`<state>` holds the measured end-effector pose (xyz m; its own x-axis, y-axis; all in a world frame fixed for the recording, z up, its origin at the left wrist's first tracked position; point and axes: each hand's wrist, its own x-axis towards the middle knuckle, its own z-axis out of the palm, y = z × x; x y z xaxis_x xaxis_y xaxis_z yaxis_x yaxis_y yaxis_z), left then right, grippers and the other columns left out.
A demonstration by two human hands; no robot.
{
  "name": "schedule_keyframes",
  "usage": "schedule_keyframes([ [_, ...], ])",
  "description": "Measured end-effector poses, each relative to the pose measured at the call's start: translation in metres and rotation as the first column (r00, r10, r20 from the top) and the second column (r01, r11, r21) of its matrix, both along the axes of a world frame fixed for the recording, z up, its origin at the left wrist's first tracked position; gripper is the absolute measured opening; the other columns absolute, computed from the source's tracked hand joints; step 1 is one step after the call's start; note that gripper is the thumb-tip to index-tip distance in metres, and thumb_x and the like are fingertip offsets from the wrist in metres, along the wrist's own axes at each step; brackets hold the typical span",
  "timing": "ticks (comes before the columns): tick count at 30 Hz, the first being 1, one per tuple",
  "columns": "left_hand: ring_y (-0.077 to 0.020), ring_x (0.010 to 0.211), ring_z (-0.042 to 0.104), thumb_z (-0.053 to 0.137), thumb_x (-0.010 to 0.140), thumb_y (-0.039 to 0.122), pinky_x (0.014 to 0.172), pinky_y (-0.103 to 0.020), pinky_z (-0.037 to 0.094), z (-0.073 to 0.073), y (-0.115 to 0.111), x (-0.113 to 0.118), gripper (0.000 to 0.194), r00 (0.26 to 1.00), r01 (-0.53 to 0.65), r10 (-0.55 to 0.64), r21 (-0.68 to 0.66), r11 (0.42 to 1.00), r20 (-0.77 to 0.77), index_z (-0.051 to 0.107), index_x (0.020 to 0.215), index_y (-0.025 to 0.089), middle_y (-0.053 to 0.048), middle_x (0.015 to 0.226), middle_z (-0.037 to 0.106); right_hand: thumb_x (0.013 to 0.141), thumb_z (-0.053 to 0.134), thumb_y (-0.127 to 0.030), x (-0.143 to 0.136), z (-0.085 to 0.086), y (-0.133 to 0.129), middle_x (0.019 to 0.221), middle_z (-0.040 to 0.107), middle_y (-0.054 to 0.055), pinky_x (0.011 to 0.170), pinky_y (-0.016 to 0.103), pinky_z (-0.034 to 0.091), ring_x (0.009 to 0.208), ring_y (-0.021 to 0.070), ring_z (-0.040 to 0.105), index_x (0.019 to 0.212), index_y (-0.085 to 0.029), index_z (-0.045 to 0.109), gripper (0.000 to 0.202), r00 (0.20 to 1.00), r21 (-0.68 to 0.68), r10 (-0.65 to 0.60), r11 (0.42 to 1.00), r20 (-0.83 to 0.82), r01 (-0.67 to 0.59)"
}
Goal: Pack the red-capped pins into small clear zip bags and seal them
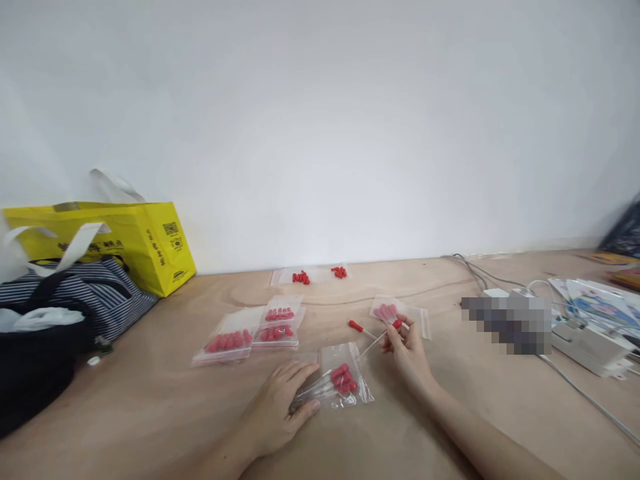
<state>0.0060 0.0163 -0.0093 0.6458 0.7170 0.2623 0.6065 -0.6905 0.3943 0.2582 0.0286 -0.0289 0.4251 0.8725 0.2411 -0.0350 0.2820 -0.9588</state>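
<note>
A clear zip bag [325,400] holding several glass droppers with red rubber bulbs lies on the table before me. My left hand [277,407] rests over its left end, fingers stretched out and thumb apart, touching the plastic. To the right of the bag, my right hand [407,350] pinches a dropper near its red bulb [397,324], its thin glass stem slanting down and left towards the bag. Another loose dropper [355,326] lies just left of that hand. Behind the fingers is a zip bag [425,323] with pinkish-red bulbs showing, partly hidden.
Filled zip bags [227,340] are stacked at left centre. Against the wall, red bulbs [301,277] lie on clear plastic. A yellow bag [125,233] and a striped bag [120,300] stand left. Power strips [590,343], cables and printed sheets [600,300] are at right.
</note>
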Motion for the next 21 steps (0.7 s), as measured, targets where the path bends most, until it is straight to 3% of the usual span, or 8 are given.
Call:
schedule_keyframes([
  [4, -0.0242, 0.107, 0.048, 0.053, 0.079, 0.029, 0.092, -0.042, 0.038, 0.0, 0.0, -0.001, 0.041, 1.0, -0.012, 0.012, 0.005, 1.0, 0.011, 0.045, 0.118, 0.024, -0.005, 0.116, 0.054, 0.073, 0.052, -0.046, -0.008, -0.007, 0.003, 0.064, 0.048, -0.006, 0.049, 0.026, 0.045, 0.052, 0.0117, 0.052, 0.095, -0.023, 0.032, 0.038, 0.999, 0.003, 0.005, 1.0, -0.046, -0.005],
  [11, -0.0244, 0.106, 0.048, 0.053, 0.078, 0.029, 0.092, -0.042, 0.038, 0.001, 0.001, -0.001, 0.039, 0.999, -0.005, 0.005, -0.01, 1.0, 0.034, 0.047, 0.117, 0.024, -0.005, 0.116, 0.054, 0.073, 0.053, -0.046, 0.009, -0.003, 0.006, 0.061, 0.045, -0.007, 0.044, 0.023, 0.039, 0.046, 0.0092, 0.046, 0.094, -0.022, 0.037, 0.035, 0.989, 0.085, -0.136, 0.988, 0.053, 0.131],
  [17, -0.0247, 0.108, 0.047, 0.053, 0.078, 0.029, 0.092, -0.042, 0.037, 0.001, -0.001, 0.0, 0.042, 0.999, -0.03, 0.031, -0.026, 0.999, 0.024, 0.045, 0.118, 0.025, -0.005, 0.117, 0.054, 0.069, 0.056, -0.049, -0.005, -0.004, -0.001, 0.061, 0.051, -0.005, 0.05, 0.026, 0.044, 0.051, 0.0117, 0.052, 0.091, -0.022, 0.038, 0.039, 0.999, 0.031, -0.024, 0.999, -0.041, 0.025],
  [21, -0.0254, 0.108, 0.047, 0.054, 0.077, 0.028, 0.091, -0.041, 0.038, -0.002, 0.0, 0.0, 0.048, 0.998, -0.039, 0.041, -0.036, 0.999, 0.049, 0.041, 0.122, 0.024, -0.007, 0.12, 0.051, 0.066, 0.056, -0.056, -0.024, -0.005, -0.007, 0.063, 0.054, -0.004, 0.054, 0.028, 0.048, 0.054, 0.0127, 0.056, 0.088, -0.022, 0.037, 0.045, 0.983, -0.036, 0.106, 0.993, -0.153, -0.113],
])
